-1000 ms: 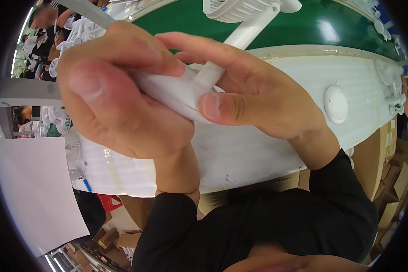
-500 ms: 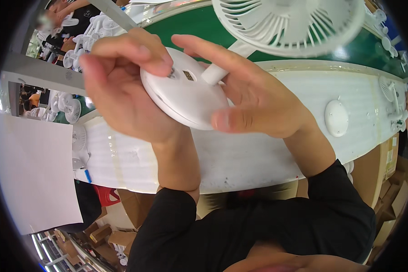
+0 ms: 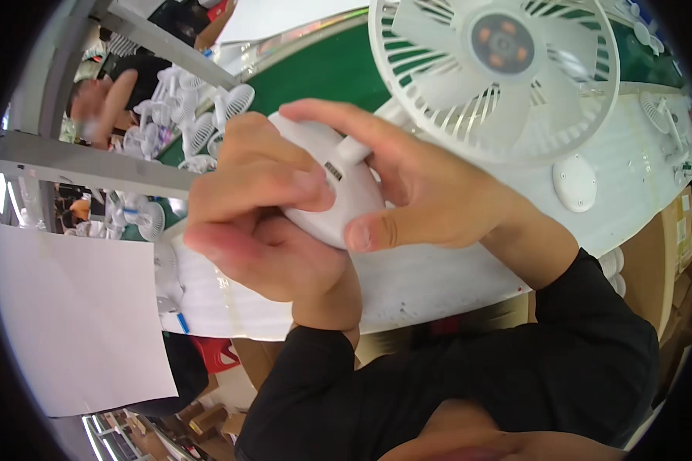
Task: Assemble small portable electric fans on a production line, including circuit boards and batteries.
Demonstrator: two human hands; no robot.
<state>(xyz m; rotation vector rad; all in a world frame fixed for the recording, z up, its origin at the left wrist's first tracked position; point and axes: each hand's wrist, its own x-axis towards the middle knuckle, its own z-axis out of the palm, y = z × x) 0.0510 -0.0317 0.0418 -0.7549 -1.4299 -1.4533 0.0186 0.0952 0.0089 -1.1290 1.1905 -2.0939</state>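
Observation:
A white desk fan (image 3: 354, 201) is held up over the white-covered table, tilted. My right hand (image 3: 430, 188) grips its round base from the right, thumb on the near edge, fingers behind, the short neck between them. My left hand (image 3: 273, 203) is closed against the base's left side, its bent fingertips pressing on the top face by a small dark display window. What lies under those fingertips is hidden. The fan head (image 3: 502, 44) hangs up and to the right, its cage, pale blades and grey hub facing me.
A white round disc with small screws (image 3: 574, 183) lies on the table (image 3: 430, 280) at right. More white fans (image 3: 200, 127) stand along the green surface (image 3: 315, 77). A grey metal frame (image 3: 92, 165) and a white sheet (image 3: 77, 315) are at left; a co-worker's arm (image 3: 115, 107) shows beyond.
The fan head has swung lower and turned to show its front. The base and my left hand have shifted right and nearer; my left fingers have moved across the base's top.

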